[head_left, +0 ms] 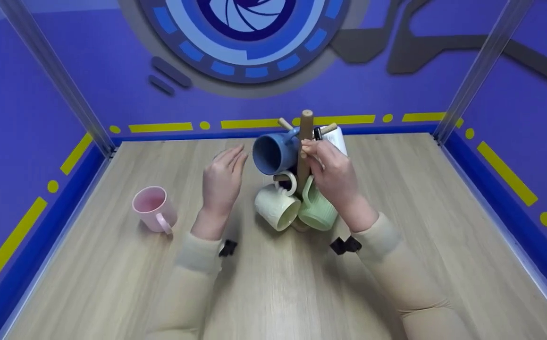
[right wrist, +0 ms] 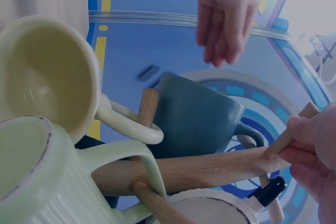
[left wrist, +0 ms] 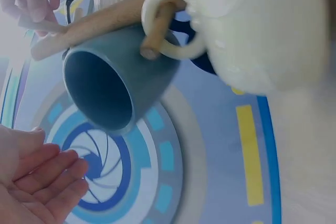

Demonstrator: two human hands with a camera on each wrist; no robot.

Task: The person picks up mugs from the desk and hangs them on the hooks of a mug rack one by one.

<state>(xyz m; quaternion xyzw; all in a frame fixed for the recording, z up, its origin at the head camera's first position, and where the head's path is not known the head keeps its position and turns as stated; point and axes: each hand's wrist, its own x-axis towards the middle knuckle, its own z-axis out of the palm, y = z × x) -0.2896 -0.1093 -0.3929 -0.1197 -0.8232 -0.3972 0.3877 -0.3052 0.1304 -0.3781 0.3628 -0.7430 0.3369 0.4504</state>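
A wooden mug tree (head_left: 305, 163) stands upright with several mugs on its pegs. My right hand (head_left: 333, 170) pinches one of its upper pegs (right wrist: 283, 142) between thumb and fingers. To the left of the tree, my left hand (head_left: 221, 179) is held in the air with relaxed fingers, holding nothing, close to but apart from a blue mug (head_left: 273, 153). That mug hangs by its handle from an upper peg. Lower down hang a cream mug (head_left: 273, 208) and a pale green mug (head_left: 319, 212), the latter partly covered by my right hand. Behind that hand is a white mug (head_left: 335, 137) with a black handle.
A pink mug (head_left: 153, 210) stands upright on the wooden table (head_left: 273, 293), left of my left hand. Blue panels (head_left: 377, 99) with yellow marks enclose the back and both sides. Two bare upper peg ends, one being a right-hand peg (head_left: 329, 128), stick out near the post's top.
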